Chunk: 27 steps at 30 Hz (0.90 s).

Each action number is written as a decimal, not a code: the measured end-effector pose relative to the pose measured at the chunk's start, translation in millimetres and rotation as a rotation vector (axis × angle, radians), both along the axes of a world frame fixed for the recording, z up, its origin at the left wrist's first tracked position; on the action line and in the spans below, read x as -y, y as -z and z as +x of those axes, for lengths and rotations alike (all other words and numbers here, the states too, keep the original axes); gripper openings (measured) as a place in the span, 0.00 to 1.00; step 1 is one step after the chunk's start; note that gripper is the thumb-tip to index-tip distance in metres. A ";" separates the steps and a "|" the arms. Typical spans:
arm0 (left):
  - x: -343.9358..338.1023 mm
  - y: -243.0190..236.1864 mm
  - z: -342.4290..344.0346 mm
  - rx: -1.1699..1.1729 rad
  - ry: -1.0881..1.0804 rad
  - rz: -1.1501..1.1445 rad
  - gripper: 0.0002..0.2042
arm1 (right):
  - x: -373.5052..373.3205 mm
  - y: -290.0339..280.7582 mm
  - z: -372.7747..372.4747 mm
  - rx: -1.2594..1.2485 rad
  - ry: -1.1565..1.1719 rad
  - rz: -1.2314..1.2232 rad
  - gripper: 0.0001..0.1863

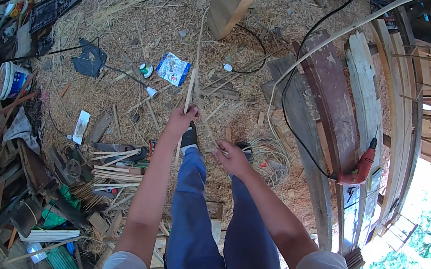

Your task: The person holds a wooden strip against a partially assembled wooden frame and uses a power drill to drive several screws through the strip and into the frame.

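On my remote feed I am counting two bare hands working with two thin wooden strips, plus one red drill [361, 169], one white bucket [20, 82] and one packet [173, 69]. The left arm is reaching straight ahead, and the left hand [181, 118] is pinching the upright strip [189, 93] between thumb and fingers. The right arm is angling inward; the right hand [231, 157] is curling, thumb and forefinger pressing on the slanting strip [207, 128] at its lower end. Both strips are hanging above the shavings-covered floor [148, 26]. The packet is showing blue-and-white printing; the bucket is bearing a blue label.
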State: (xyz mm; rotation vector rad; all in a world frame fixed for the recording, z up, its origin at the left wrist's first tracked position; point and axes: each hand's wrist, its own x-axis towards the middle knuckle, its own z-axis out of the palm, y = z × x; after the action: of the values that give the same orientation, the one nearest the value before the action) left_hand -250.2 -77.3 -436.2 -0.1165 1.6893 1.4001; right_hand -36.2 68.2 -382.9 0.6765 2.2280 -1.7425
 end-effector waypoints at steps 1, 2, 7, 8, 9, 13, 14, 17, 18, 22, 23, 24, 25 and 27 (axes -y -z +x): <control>2.0 -2.2 -2.5 0.008 -0.056 0.067 0.11 | 4.3 -1.1 -5.1 -0.002 -0.001 -0.009 0.19; 4.8 -4.8 -4.8 0.005 -0.057 0.057 0.11 | 6.9 -1.5 -11.5 0.012 0.080 0.015 0.21; -21.0 -27.5 -6.9 0.046 -0.114 0.082 0.08 | -31.3 18.1 -30.1 0.014 0.266 0.080 0.26; -13.8 -24.9 -9.5 0.041 -0.115 0.073 0.08 | -34.6 22.0 -37.3 0.063 0.270 0.118 0.26; -2.9 -20.2 -13.0 0.015 -0.132 0.054 0.08 | -36.3 26.1 -42.2 0.111 0.274 0.154 0.26; -10.6 -28.5 -15.1 0.026 -0.164 0.007 0.07 | -72.5 59.1 -17.9 0.325 0.217 0.172 0.23; -7.4 -28.0 -14.4 0.031 -0.166 0.004 0.07 | -72.3 60.7 -5.9 0.345 0.206 0.141 0.22; -1.5 -21.9 -20.0 0.026 -0.151 -0.045 0.07 | -79.5 74.5 27.1 0.330 0.178 0.165 0.18; 2.7 -16.8 -18.9 0.040 -0.145 -0.073 0.08 | -78.1 75.5 31.0 0.306 0.161 0.207 0.15; 34.0 12.7 -13.5 -0.090 -0.157 0.015 0.12 | -55.4 68.1 21.5 0.254 0.262 0.137 0.13; 47.4 16.8 -9.9 -0.091 -0.159 -0.006 0.12 | -44.2 60.1 15.0 0.239 0.272 0.126 0.14; 35.3 16.6 -4.7 -0.051 -0.129 -0.046 0.12 | -53.6 60.7 21.6 0.229 0.294 0.152 0.15; 23.7 15.8 -0.1 -0.012 -0.100 -0.087 0.11 | -62.0 62.5 25.7 0.235 0.300 0.166 0.15; 2.7 14.1 9.5 0.021 -0.095 -0.085 0.10 | -72.5 66.0 29.2 0.208 0.350 0.193 0.14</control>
State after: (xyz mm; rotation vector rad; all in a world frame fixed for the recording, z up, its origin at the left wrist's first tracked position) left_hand -240.7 -80.0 -450.3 -0.2615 1.7453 1.3923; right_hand -7.0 140.6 -449.0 1.2949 2.2514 -1.5183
